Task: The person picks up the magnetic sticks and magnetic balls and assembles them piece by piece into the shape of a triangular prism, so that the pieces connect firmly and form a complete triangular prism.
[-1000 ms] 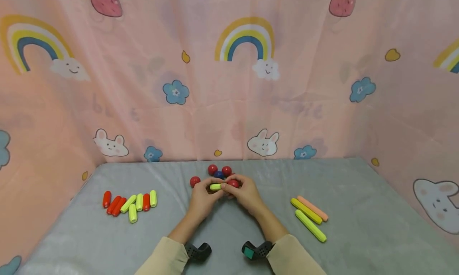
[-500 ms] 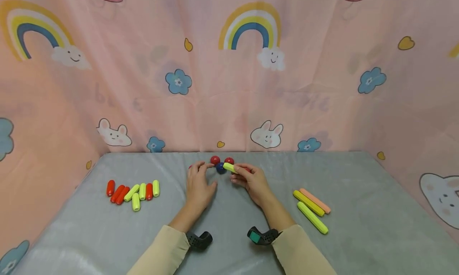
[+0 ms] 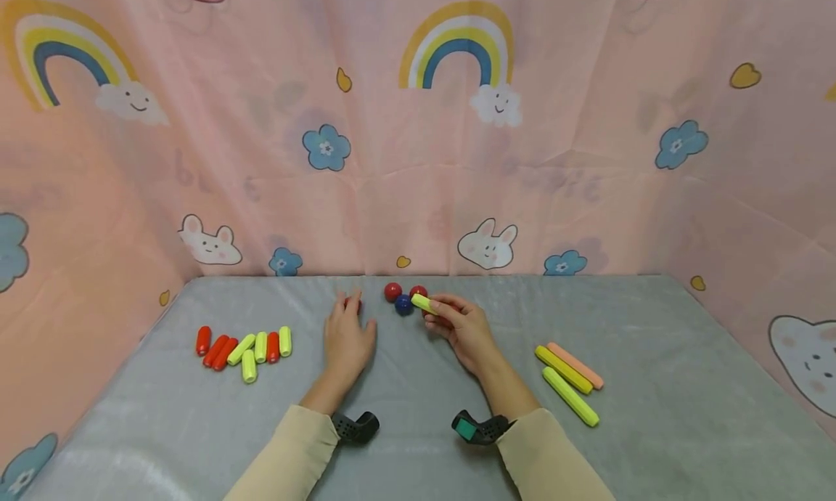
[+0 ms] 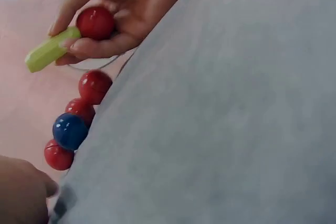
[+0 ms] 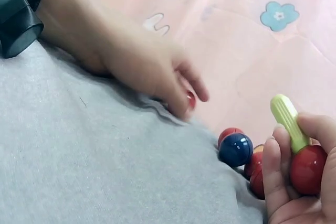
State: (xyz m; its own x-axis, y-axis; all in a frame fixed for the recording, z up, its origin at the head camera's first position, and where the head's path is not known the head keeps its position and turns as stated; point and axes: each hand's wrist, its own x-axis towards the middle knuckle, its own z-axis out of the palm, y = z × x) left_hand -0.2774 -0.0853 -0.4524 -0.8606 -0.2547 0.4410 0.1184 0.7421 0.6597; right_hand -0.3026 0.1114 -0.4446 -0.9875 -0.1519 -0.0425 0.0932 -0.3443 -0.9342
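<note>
My right hand (image 3: 464, 330) pinches a short lime-green stick (image 5: 290, 121) between thumb and fingers. A red ball (image 5: 308, 170) sits at the stick's near end, inside the same hand. My left hand (image 3: 346, 341) reaches over a single red ball (image 3: 353, 306), its fingers extended on either side of it; in the right wrist view that hand is blurred and the ball shows partly between thumb and fingers. Between the hands, a blue ball (image 3: 403, 304) lies among red balls (image 4: 95, 86), just beyond the right hand's fingers.
On the left of the grey cloth-covered table (image 3: 405, 457) lie several short red sticks (image 3: 203, 340) and lime-green sticks (image 3: 249, 367). Three longer sticks, peach (image 3: 575, 364), yellow (image 3: 563, 370) and lime-green (image 3: 570, 396), lie at the right. A pink patterned curtain (image 3: 418, 181) hangs behind.
The two hands, together at the lime-green stick before, have parted. My left hand has moved left to the lone red ball; my right hand keeps the stick and has shifted slightly right.
</note>
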